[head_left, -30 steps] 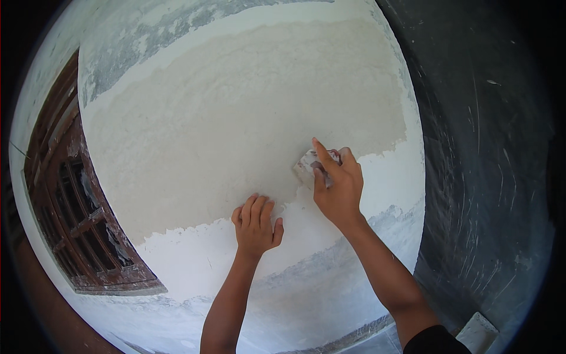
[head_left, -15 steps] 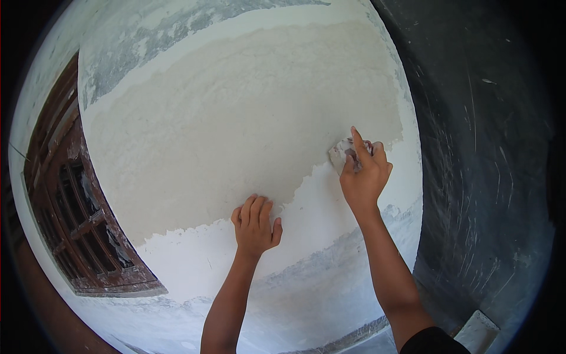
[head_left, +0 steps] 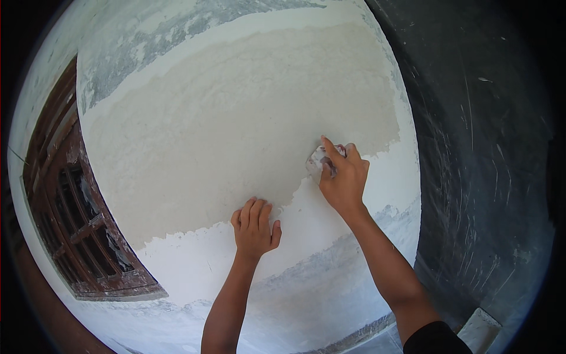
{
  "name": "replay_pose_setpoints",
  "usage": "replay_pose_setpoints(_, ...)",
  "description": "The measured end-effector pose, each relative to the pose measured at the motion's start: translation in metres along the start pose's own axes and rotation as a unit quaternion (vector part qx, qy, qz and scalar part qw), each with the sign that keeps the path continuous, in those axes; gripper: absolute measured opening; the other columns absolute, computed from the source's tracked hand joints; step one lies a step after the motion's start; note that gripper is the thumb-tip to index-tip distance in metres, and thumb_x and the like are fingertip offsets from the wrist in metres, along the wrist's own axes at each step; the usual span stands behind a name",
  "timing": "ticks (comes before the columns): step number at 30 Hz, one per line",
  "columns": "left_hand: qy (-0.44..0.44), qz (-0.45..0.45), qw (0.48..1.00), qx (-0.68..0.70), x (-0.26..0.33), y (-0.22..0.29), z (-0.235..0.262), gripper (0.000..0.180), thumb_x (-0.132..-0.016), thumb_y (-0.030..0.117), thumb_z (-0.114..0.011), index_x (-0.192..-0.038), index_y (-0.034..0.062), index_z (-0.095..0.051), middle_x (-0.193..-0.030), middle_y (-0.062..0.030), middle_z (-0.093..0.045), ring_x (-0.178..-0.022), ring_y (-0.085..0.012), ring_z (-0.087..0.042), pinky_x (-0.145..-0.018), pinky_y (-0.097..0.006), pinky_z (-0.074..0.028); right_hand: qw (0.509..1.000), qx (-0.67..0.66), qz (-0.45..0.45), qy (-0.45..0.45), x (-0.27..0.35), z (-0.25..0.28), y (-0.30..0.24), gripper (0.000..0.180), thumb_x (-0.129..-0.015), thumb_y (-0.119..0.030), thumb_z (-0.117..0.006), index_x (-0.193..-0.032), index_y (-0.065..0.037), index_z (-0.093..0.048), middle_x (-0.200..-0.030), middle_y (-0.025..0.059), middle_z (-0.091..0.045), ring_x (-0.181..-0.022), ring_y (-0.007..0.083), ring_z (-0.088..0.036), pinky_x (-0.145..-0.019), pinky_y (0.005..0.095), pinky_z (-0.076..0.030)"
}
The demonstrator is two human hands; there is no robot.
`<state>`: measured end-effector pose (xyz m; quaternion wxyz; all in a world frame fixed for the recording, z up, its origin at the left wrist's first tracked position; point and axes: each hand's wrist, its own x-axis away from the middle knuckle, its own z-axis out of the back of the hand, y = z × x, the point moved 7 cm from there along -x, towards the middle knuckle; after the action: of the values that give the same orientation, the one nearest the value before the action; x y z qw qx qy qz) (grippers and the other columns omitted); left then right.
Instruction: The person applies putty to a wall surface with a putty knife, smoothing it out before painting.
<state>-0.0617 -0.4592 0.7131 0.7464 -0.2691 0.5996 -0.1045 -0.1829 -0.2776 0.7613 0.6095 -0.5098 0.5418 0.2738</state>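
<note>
A hand-sized, whitish block with dark reddish patches (head_left: 315, 161) is gripped in my right hand (head_left: 346, 182), its index finger stretched over the top. It is held against the wall (head_left: 236, 118), at the lower edge of a broad beige-grey coated area; the fingers hide part of it, and its exact kind is unclear. Lower and to the left, my left hand (head_left: 252, 233) rests on the wall with its fingers extended, thumb apart, holding nothing. Its fingertips lie on the beige coat, while the palm is over the white band below.
On the left, a brown wooden window frame with bars (head_left: 88, 230) is set into the wall. A dark, scratched surface (head_left: 477, 165) rises beyond the wall's right edge. Near the lower right lies a pale flat rectangular piece (head_left: 480, 330).
My right hand has slid left and slightly down along the wall with the block. My left hand has stayed in place.
</note>
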Motion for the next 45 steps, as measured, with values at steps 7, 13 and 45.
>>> replay_pose_setpoints(7,0.009,-0.007,1.000,-0.001,0.001,0.002,-0.001,0.039,-0.081,0.025,-0.056,-0.114,0.0046,-0.055,-0.119,-0.0116,-0.056,-0.120,-0.0292,-0.046,-0.097,-0.044,-0.028,0.998,-0.045,0.038,-0.030,0.000,-0.004,-0.016,0.055,-0.071,0.001,-0.067,-0.123,-0.015,-0.066,-0.088,0.0076,-0.052,-0.082,0.0234,-0.053,-0.069,0.0365,-0.032)
replay_pose_setpoints(13,0.012,-0.004,1.000,-0.002,0.001,0.001,0.000,0.039,-0.082,0.026,-0.056,-0.114,0.0046,-0.054,-0.119,-0.0118,-0.056,-0.120,-0.0292,-0.046,-0.096,-0.044,-0.028,0.996,-0.060,0.064,-0.036,0.006,-0.010,-0.028,0.056,-0.072,-0.001,-0.067,-0.126,-0.014,-0.064,-0.089,0.0081,-0.052,-0.085,0.0226,-0.053,-0.073,0.0359,-0.031)
replay_pose_setpoints(45,0.026,0.011,1.000,0.007,0.004,-0.002,0.001,0.036,-0.085,0.026,-0.055,-0.113,0.0038,-0.051,-0.122,-0.0136,-0.054,-0.119,-0.0322,-0.045,-0.096,-0.046,-0.027,0.996,0.068,0.015,0.060,-0.009,0.003,-0.010,0.056,-0.075,-0.002,-0.066,-0.129,-0.017,-0.062,-0.091,0.0093,-0.051,-0.082,0.0230,-0.053,-0.075,0.0360,-0.032)
